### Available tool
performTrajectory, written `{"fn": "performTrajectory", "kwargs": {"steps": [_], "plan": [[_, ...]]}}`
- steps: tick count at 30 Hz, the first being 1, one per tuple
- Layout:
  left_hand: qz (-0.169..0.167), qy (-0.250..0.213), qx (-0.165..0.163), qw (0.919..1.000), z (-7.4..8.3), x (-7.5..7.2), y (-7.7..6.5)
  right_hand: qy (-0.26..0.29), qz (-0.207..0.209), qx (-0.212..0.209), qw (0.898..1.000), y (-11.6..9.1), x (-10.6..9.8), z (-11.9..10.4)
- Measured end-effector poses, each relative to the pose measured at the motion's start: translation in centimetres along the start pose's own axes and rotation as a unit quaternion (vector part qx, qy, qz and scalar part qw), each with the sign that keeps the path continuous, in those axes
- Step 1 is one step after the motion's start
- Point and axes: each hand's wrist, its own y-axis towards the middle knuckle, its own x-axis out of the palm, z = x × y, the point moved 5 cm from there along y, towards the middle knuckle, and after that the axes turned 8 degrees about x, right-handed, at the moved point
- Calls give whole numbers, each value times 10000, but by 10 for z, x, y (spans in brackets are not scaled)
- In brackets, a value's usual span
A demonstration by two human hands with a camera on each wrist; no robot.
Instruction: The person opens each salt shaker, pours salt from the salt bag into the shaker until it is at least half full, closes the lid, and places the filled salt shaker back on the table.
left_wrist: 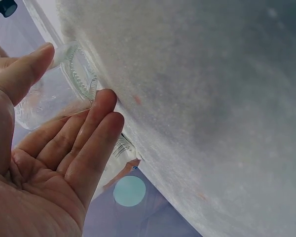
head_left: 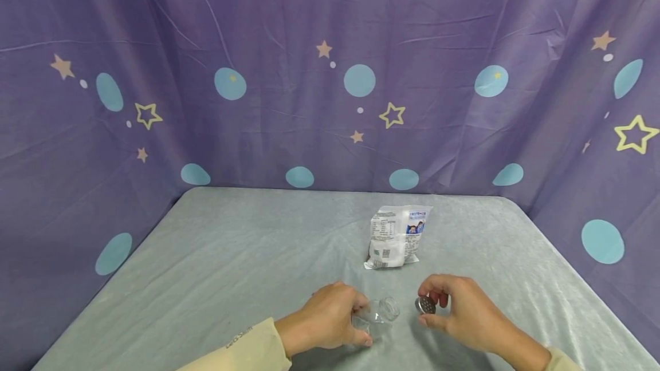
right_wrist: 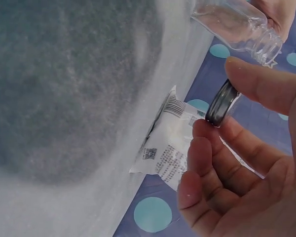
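My left hand [head_left: 332, 316] grips a clear glass shaker bottle [head_left: 380, 312] between thumb and fingers. The bottle tilts with its uncapped mouth to the right, low over the cloth, and the left wrist view shows its ridged rim beside my fingertips [left_wrist: 106, 101]. A short gap away, my right hand [head_left: 464, 314] pinches a round metal shaker cap [head_left: 425, 305] pierced with small holes. Seen from the right wrist, the dark cap [right_wrist: 223, 103] sits edge-on between thumb and fingertips, apart from the bottle [right_wrist: 237, 24]. Nothing is visible through the glass inside the bottle.
Behind the hands, a white printed plastic packet [head_left: 394, 239] stands on the table's pale grey-blue cloth [head_left: 247, 256]. A purple curtain [head_left: 289, 27] with stars and blue dots encloses the back and both sides.
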Motion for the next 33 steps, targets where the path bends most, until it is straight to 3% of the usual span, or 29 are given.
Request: {"fn": "performTrajectory", "kwargs": {"steps": [18,33], "plan": [[-89,-41,-38,9999,-1,1,0,-52,-858,414,9954,-9,17,14],[1,71,126,9999,-1,0,1,-9,-1130,461,9925,-12,23,21]]}}
